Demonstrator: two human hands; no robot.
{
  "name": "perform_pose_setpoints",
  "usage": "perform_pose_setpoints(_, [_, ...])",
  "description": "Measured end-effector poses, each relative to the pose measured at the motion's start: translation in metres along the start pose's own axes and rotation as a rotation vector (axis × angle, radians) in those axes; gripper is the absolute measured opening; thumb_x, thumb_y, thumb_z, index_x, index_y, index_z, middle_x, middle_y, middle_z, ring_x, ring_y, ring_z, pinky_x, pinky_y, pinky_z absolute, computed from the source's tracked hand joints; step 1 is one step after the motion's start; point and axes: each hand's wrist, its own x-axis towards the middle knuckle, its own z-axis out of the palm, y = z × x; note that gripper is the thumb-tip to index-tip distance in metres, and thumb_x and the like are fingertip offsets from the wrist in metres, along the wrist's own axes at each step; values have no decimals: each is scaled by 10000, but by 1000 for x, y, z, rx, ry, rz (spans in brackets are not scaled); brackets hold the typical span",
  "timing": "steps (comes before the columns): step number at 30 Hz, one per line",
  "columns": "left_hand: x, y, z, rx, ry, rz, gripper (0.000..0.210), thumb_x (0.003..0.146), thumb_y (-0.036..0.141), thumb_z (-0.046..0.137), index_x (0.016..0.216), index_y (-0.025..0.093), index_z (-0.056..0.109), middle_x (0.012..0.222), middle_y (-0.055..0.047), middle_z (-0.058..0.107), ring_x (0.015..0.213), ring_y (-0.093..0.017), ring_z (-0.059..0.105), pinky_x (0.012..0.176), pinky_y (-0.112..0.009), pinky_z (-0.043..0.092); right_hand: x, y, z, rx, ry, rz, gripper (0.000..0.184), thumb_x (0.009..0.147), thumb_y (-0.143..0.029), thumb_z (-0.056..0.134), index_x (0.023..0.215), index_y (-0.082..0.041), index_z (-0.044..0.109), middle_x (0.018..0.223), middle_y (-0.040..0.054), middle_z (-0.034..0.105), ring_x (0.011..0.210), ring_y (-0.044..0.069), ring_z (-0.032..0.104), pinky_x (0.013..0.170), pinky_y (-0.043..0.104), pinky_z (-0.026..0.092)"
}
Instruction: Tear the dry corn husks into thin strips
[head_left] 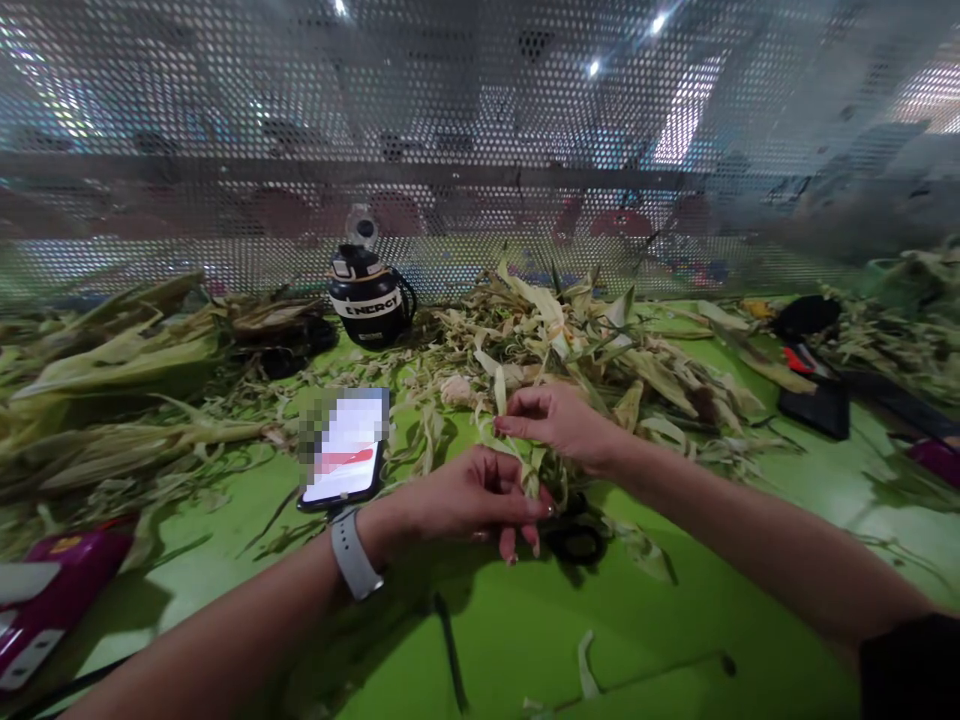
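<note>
My left hand point(480, 500), with a pale watch strap at the wrist, is closed around the lower part of a pale green bundle of corn husk point(531, 478). Just above it, my right hand point(559, 425) pinches a narrow corn husk strip point(500, 388) between thumb and fingers. The strip's upper end sticks up past my fingertips. Whether strip and bundle are one piece is hidden by my fingers. A black ring-shaped thing point(581, 545) lies on the table by my left fingertips, partly covered by husk.
A large heap of dried husks point(570, 340) lies behind my hands, more husks point(112, 370) at left. Nearby are a lit phone point(345, 450), a black jug point(371, 300), a purple device point(67, 590) and a black flat object point(814, 405). A perforated metal screen point(465, 180) stands behind.
</note>
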Motion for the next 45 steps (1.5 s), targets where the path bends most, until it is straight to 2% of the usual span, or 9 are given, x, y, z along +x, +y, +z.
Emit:
perform_pose_setpoints(4, [1, 0, -2, -148, 71, 42, 269, 757, 379, 682, 849, 141, 598, 671, -33, 702, 495, -85, 615, 432, -155, 382, 0, -5, -10, -138, -75, -31, 300, 816, -451, 583, 708, -171, 601, 636, -28, 576, 615, 110, 531, 599, 220, 413])
perform_pose_setpoints(7, [2, 3, -6, -212, 176, 41, 363, 795, 510, 582, 857, 152, 576, 614, -33, 695, 407, -89, 581, 365, -156, 335, 0, -6, -16, -259, -91, -42, 343, 843, -474, 539, 686, -173, 580, 616, -18, 582, 580, 116, 537, 547, 216, 415])
perform_pose_setpoints(16, [1, 0, -9, -105, 336, 27, 446, 821, 585, 482, 822, 162, 624, 269, 97, 403, 193, -32, 220, 256, -147, 127, 1, 6, -2, 23, -18, -63, 302, 850, -405, 536, 1063, -202, 473, 682, -37, 550, 562, 112, 536, 497, 208, 429])
perform_pose_setpoints(22, [4, 1, -6, -186, 185, 68, 336, 820, 497, 561, 831, 161, 579, 484, 7, 649, 350, -82, 550, 381, -156, 406, 0, 8, -6, -135, -10, -170, 269, 895, -345, 489, 1102, -179, 447, 699, -33, 530, 573, 106, 501, 550, 225, 414])
perform_pose_setpoints(30, [3, 0, -12, -219, 128, 90, 272, 837, 406, 584, 800, 136, 587, 533, -13, 677, 377, -75, 582, 341, -128, 317, 4, 4, -19, -264, 185, -301, 196, 884, -335, 520, 1004, -180, 512, 841, 8, 583, 694, 124, 549, 643, 243, 410])
perform_pose_setpoints(36, [1, 3, -5, -334, 114, 103, 333, 810, 427, 611, 861, 99, 646, 555, -29, 679, 436, -91, 603, 456, -168, 463, 6, 11, -18, -329, 168, -281, 258, 872, -391, 539, 1013, -175, 530, 701, -21, 551, 621, 128, 529, 627, 258, 425])
perform_pose_setpoints(38, [2, 3, -4, -386, 145, 103, 315, 811, 396, 623, 820, 84, 663, 528, -25, 661, 417, -75, 581, 441, -152, 451, 5, 10, -18, -389, 176, -314, 260, 861, -387, 561, 1010, -174, 546, 762, 6, 574, 689, 149, 551, 662, 277, 443])
perform_pose_setpoints(42, [4, 4, -11, -554, 289, 189, 122, 786, 217, 676, 825, 101, 669, 605, -27, 683, 502, -68, 616, 456, -121, 450, 0, 0, -22, -610, 386, -594, 115, 873, -295, 544, 891, -184, 566, 911, 60, 584, 889, 201, 534, 805, 338, 419])
perform_pose_setpoints(45, [4, 4, -19, -620, 329, 279, 80, 759, 159, 693, 823, 114, 674, 640, -19, 680, 526, -58, 613, 432, -102, 432, -4, -2, -24, -788, 247, -700, 110, 891, -235, 481, 829, -185, 555, 857, 56, 584, 856, 204, 517, 800, 355, 402])
